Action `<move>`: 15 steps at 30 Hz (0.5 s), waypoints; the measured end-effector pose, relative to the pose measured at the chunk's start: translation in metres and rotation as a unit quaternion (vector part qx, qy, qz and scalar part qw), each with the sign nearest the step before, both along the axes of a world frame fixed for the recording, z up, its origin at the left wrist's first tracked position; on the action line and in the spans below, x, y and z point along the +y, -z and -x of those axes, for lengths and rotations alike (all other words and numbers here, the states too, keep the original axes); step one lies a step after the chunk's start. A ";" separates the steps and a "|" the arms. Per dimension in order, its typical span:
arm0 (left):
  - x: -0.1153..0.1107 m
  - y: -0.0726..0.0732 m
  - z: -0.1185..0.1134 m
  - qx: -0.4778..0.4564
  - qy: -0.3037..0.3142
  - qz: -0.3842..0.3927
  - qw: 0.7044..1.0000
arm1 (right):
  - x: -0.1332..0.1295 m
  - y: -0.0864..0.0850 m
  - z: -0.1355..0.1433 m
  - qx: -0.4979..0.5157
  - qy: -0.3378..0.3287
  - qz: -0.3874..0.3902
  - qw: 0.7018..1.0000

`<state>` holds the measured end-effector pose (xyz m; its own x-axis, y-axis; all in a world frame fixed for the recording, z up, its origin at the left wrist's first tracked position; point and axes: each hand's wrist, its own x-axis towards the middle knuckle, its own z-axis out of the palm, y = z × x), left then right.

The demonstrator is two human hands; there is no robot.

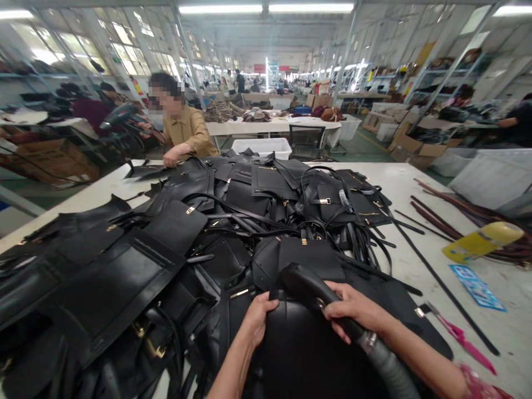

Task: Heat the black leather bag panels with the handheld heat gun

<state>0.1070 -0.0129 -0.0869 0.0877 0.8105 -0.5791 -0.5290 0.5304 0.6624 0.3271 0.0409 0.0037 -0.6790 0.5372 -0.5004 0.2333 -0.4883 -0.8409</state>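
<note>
My left hand [258,317] pinches the top edge of a black leather bag piece [299,346] at the near middle of the table. In my right hand [349,310] is a black hose nozzle [307,282], fingers wrapped round its handle. A grey ribbed hose [386,360] runs from the handle to the bottom edge. The nozzle's wide head lies over the upper edge of the bag piece; whether they touch I cannot tell. Around both hands spreads a heap of black leather bag parts [124,288] with straps and gold-coloured hardware.
Right of the heap, the white table [409,257] carries a yellow spray can [482,242], a blue-and-white card [477,286], a pink-handled tool [465,341] and brown straps [461,208]. Across the table a co-worker [187,130] holds a hot-air blower [124,113]. A white bin [261,147] stands behind.
</note>
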 end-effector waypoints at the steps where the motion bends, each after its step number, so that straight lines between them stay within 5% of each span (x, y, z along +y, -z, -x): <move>1: 0.001 0.000 0.001 -0.006 0.000 0.000 1.000 | -0.001 -0.003 -0.004 0.002 0.008 -0.004 1.000; 7: -0.001 0.004 0.000 -0.012 -0.008 -0.003 1.000 | -0.014 -0.003 -0.008 -0.033 -0.050 0.026 0.998; 15: -0.008 0.001 -0.001 -0.029 -0.021 -0.028 0.999 | -0.018 0.000 0.003 -0.013 -0.045 0.027 0.999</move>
<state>0.1081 -0.0210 -0.0876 0.0851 0.8454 -0.5272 -0.5881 0.4698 0.6584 0.3239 0.0229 0.0037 -0.7094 0.4459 -0.5459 0.3004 -0.5094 -0.8064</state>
